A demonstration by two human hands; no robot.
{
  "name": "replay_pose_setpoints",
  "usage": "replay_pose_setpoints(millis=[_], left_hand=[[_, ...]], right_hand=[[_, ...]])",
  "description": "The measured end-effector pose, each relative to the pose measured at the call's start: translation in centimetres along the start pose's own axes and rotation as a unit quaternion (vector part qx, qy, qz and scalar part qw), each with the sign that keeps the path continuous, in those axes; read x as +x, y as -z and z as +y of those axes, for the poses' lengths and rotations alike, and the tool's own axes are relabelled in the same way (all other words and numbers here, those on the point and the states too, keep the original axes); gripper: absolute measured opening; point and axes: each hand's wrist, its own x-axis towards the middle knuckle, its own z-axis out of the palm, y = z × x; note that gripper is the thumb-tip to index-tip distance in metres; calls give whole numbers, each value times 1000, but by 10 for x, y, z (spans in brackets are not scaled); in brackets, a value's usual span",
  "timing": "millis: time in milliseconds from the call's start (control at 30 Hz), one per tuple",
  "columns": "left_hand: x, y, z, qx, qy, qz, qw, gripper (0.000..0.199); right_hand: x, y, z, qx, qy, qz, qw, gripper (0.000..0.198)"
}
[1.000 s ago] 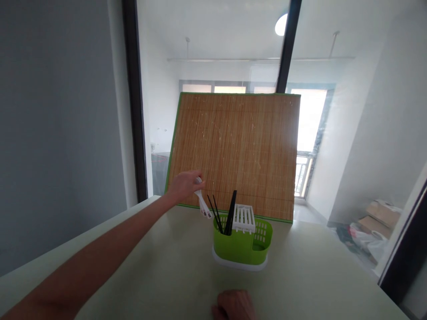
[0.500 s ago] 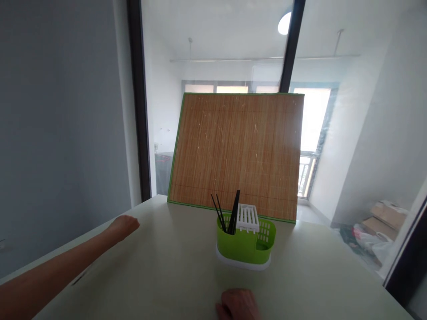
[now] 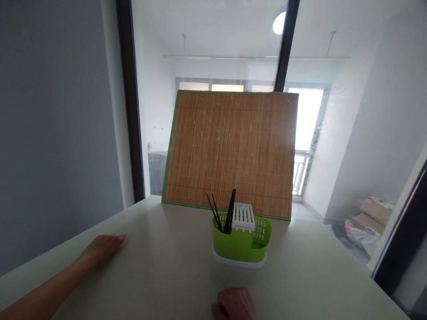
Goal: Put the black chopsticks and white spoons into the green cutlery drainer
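Observation:
My left hand [image 3: 105, 246] rests low on the left side of the pale table, its fingertips pointing right and lying along the surface; no object shows in it. At the bottom edge of the view, my right hand [image 3: 235, 304] lies on the table with curled fingers, partly cut off, and nothing is seen in it. Beyond it stands a green utensil caddy [image 3: 233, 246] with a white base and a white slatted rack [image 3: 243, 216] on top. Thin black sticks [image 3: 215, 212] and a thicker black piece [image 3: 230, 211] lean upright in its left compartment.
A bamboo mat [image 3: 230, 151] with green edging stands upright behind the caddy at the back of the table [image 3: 160, 275]. Behind it is a glass partition with dark frames [image 3: 130, 102]. Cardboard boxes [image 3: 375, 213] and bags lie on the floor at right.
My left hand has come down and to the left onto the table. A thin dark line beneath the left forearm no longer shows. The view has shifted slightly; my right hand stays in place.

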Motion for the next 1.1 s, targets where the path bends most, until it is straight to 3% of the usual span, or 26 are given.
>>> replay_pose_setpoints(millis=[267, 400, 500, 567, 733, 900, 1100], left_hand=[[-10, -1, -19, 261, -14, -49, 964, 36], [-5, 0, -3, 336, 24, -43, 940, 29], [4, 1, 39, 292, 60, -42, 954, 25], [13, -6, 75, 189, 84, -59, 977, 28], [38, -65, 164, 53, 52, -131, 989, 45], [58, -135, 250, -160, 33, -186, 969, 57], [75, -182, 327, -290, 37, -192, 937, 62]], right_hand=[[0, 1, -1, 5, 0, -3, 1000, 11], [1, 1, 0, 6, -3, -7, 1000, 10], [2, 0, 1, 10, 3, -15, 1000, 10], [3, 0, 2, 12, 6, -19, 1000, 10], [3, 0, 3, 16, 10, -21, 1000, 12], [3, -5, 4, 11, 8, -13, 1000, 11], [6, -8, 5, 17, 8, -5, 1000, 12]])
